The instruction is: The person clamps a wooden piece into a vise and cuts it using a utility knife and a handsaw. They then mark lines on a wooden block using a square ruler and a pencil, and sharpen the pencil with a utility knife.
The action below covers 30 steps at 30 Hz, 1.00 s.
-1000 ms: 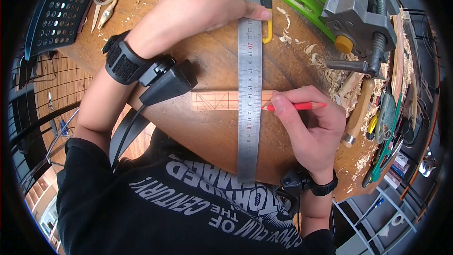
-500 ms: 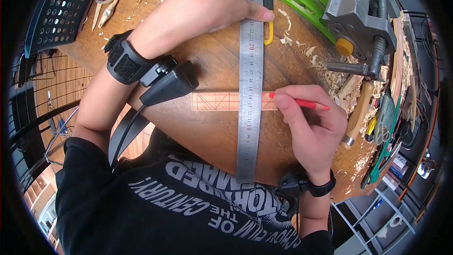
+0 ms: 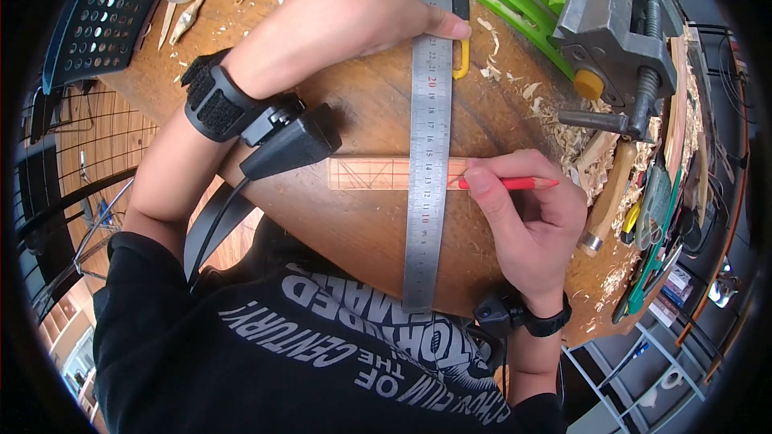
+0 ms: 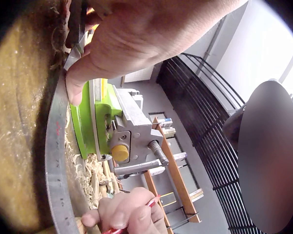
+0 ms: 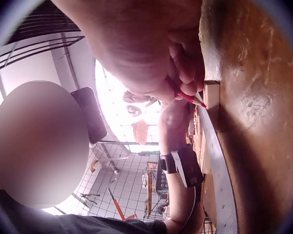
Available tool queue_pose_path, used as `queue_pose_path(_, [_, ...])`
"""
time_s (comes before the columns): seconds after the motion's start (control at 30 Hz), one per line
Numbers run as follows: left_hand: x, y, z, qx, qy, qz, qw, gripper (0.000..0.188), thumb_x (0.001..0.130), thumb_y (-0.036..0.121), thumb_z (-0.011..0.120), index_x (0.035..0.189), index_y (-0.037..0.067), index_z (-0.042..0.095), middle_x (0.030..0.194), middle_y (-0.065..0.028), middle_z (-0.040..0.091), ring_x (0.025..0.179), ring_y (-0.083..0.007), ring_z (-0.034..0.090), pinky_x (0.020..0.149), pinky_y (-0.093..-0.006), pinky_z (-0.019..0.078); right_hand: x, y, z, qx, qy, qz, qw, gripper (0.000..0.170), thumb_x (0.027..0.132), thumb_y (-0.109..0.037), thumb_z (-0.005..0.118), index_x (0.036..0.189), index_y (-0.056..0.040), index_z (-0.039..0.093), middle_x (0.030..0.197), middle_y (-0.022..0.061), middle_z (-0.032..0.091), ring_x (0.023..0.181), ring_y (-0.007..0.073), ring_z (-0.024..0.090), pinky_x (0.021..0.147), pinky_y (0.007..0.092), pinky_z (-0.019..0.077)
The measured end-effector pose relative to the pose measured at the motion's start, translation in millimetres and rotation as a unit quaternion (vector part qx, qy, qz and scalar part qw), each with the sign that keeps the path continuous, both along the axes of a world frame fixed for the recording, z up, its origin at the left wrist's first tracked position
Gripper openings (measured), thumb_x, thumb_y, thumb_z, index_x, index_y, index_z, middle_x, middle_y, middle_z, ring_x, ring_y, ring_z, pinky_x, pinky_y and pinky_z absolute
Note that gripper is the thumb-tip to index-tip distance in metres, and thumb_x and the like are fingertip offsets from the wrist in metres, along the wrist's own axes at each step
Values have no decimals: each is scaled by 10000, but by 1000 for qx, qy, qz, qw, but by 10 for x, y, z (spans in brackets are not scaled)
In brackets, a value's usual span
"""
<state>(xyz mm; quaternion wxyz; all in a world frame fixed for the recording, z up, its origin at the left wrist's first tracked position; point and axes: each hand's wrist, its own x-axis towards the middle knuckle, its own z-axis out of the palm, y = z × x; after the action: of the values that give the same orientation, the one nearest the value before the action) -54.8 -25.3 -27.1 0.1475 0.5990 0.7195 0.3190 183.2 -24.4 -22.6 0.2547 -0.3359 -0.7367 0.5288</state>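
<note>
A long steel ruler (image 3: 429,128) lies across a narrow light wooden strip (image 3: 360,174) marked with pencilled straight and slanting lines. At the ruler's far end my left hand (image 3: 354,4) presses down, its thumb straight across the metal; the other fingers are largely out of sight at the top edge. In the left wrist view that thumb (image 4: 75,92) rests on the ruler (image 4: 57,146). My right hand (image 3: 535,221) pinches a red pencil (image 3: 519,182) between thumb and fingers, with its point at the strip's right part, beside the ruler. The right wrist view shows the pencil's tip (image 5: 198,102) by the strip's end (image 5: 212,92).
A grey metal vise (image 3: 615,40) and a green tool (image 3: 523,16) stand at the back right among wood shavings (image 3: 555,124). Several hand tools lie along the right edge, including a wooden handle (image 3: 611,193). A yellow-handled tool (image 3: 461,56) sits beside the ruler.
The pencil's tip moved up to the strip's far edge, then came back down toward the near side, along the ruler. My left hand has stayed in place on the ruler.
</note>
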Motion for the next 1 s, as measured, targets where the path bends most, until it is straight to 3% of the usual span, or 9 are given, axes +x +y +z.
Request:
queue_pose_path(0.37, [39, -24, 59, 14, 13, -6, 1000, 537, 732, 304, 860, 1125, 63, 585, 1084, -182, 646, 1052, -330, 622, 884, -386, 492, 2, 12, 22, 1, -4, 25, 1000, 80, 826, -7, 758, 888, 13, 712, 834, 78, 730, 732, 93, 670, 668, 216, 504])
queue_pose_path(0.53, [1, -10, 12, 19, 4, -6, 1000, 538, 732, 306, 860, 1128, 67, 585, 1092, -179, 648, 1052, -325, 624, 886, -383, 490, -16, -10, -12, -84, 57, -57, 993, 100, 864, -4, 733, 956, 18, 701, 856, 61, 704, 694, 93, 629, 642, 226, 488])
queue_pose_path(1.0, [-6, -6, 8, 17, 17, -4, 1000, 520, 739, 293, 858, 1118, 64, 584, 1085, -174, 647, 1052, -322, 625, 891, -381, 494, 29, -30, -41, -43, 47, -73, 995, 71, 866, -35, 745, 900, -4, 691, 782, 44, 681, 693, 85, 613, 633, 210, 447])
